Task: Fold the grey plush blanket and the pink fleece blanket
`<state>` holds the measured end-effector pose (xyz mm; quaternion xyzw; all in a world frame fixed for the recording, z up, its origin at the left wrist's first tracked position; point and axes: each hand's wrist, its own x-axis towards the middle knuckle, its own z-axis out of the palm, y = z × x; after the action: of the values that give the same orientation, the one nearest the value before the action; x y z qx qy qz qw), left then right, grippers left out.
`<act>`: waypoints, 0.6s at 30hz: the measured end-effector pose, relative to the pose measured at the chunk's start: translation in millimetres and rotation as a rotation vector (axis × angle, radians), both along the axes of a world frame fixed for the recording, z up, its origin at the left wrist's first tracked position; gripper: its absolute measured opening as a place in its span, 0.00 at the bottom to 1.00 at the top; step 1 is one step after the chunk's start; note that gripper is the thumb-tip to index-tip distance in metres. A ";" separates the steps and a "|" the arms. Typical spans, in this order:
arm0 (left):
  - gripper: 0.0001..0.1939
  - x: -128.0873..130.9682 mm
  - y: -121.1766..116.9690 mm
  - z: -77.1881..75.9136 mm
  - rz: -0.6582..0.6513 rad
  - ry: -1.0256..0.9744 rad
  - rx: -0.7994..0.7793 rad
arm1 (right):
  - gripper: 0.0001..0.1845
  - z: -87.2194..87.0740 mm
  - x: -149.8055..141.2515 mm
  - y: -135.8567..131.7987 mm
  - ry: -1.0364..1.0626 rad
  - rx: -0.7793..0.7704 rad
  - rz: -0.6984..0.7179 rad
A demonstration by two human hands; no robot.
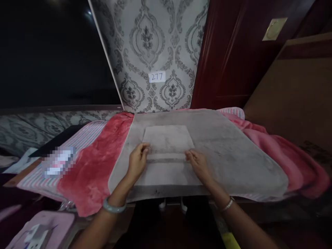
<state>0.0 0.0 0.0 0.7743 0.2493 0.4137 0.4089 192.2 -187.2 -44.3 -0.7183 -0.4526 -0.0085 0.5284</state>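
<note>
A light grey cloth (167,138) lies on a larger grey plush cover (223,148), with a raised fold running across its middle. My left hand (138,159) is closed in a pinch at the left end of that fold. At the right end, my right hand (198,162) pinches the cloth's edge, its fingers slightly blurred. The near part of the light cloth reaches down towards the front edge of the cover. Whether it is one layer or several I cannot tell.
Red plush blanket (97,152) shows left of the cover, and pink-red folds (269,145) bulge on the right. A blurred-out object (58,162) lies on striped fabric. A dark screen (57,55) and a brown board (298,93) flank the wall. A power strip (38,235) sits lower left.
</note>
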 end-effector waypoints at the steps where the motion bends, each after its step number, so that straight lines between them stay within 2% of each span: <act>1: 0.12 5.0 1.8 -8.7 -0.027 0.033 0.023 | 0.29 -5.5 1.5 7.2 -0.100 -0.089 0.011; 4: 0.23 15.5 3.1 -34.9 -0.111 0.148 0.014 | 0.30 -24.3 2.2 21.9 -0.321 -0.416 -0.002; 7: 0.24 18.0 2.6 -56.4 -0.131 0.209 -0.065 | 0.34 -40.4 -1.1 25.3 -0.411 -0.652 -0.015; 9: 0.22 17.1 2.3 -63.6 -0.137 0.210 -0.082 | 0.34 -44.3 -3.8 24.1 -0.434 -0.687 -0.015; 12: 0.24 14.3 2.4 -65.0 -0.106 0.205 -0.053 | 0.34 -41.8 -5.8 21.2 -0.424 -0.687 -0.019; 15: 0.28 8.3 5.9 -62.6 0.014 0.196 -0.065 | 0.34 -44.1 -1.2 14.6 -0.368 -0.663 -0.062; 18: 0.27 -3.1 12.5 -60.6 0.122 0.110 -0.204 | 0.34 -60.9 10.8 1.4 -0.245 -0.544 -0.171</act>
<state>-3.1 12.5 -60.6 0.7335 0.3588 0.3672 0.4454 203.0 -185.8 -105.2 -0.8625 -0.4364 -0.0182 0.2555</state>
